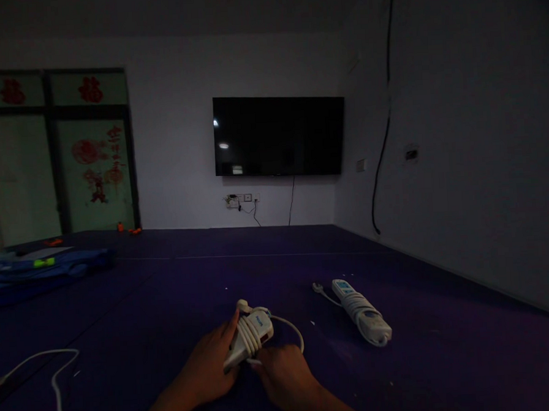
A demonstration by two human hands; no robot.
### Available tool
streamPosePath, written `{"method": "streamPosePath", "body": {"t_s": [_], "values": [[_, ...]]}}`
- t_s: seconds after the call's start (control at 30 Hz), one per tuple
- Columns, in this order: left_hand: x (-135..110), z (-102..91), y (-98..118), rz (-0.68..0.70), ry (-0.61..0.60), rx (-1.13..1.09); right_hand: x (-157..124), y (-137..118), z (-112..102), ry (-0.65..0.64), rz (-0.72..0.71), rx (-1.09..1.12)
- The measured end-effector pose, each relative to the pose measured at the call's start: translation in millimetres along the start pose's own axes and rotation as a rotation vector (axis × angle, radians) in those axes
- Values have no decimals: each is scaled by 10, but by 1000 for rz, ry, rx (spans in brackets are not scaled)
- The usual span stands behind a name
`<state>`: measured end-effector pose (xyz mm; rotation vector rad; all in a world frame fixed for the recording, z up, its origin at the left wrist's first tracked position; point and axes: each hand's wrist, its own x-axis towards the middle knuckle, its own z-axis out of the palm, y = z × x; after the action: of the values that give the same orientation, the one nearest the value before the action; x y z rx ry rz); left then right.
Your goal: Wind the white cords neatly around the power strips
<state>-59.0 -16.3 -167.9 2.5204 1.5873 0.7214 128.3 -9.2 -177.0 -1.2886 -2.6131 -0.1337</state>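
A white power strip [261, 324] with its cable wound around the middle is held just above the dark purple surface. My left hand [212, 363] grips its left end, the thumb up along the coiled cable near the plug [243, 306]. At the strip's lower right side, my right hand [283, 372] has its fingers closed on the cable [298, 332], which loops out to the right. The fingertips of this hand are partly hidden. Further right lies a second white power strip [363, 314], its cord wrapped around it and its plug [317, 287] lying off to the left.
The purple surface [241, 271] stretches to the far wall. Blue cloth [82, 264] lies at the left, and a loose white cable [56, 382] at the lower left. Small orange objects [135, 231] sit near the doors. A television [280, 136] hangs on the wall.
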Motion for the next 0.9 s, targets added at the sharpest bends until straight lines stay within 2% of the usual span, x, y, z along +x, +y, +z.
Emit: {"method": "streamPosePath", "body": {"t_s": [0.17, 0.5, 0.73, 0.9], "values": [[26, 3, -47, -25, -50, 18, 14, 10, 27, -10, 22, 24], [50, -17, 36, -145, -122, 52, 14, 83, 60, 57, 23, 87], [60, 2, -18, -108, -146, 90, 4, 57, 71, 61, 25, 66], [56, 3, -16, -111, -138, 33, 6, 58, 68, 52, 21, 56]]}}
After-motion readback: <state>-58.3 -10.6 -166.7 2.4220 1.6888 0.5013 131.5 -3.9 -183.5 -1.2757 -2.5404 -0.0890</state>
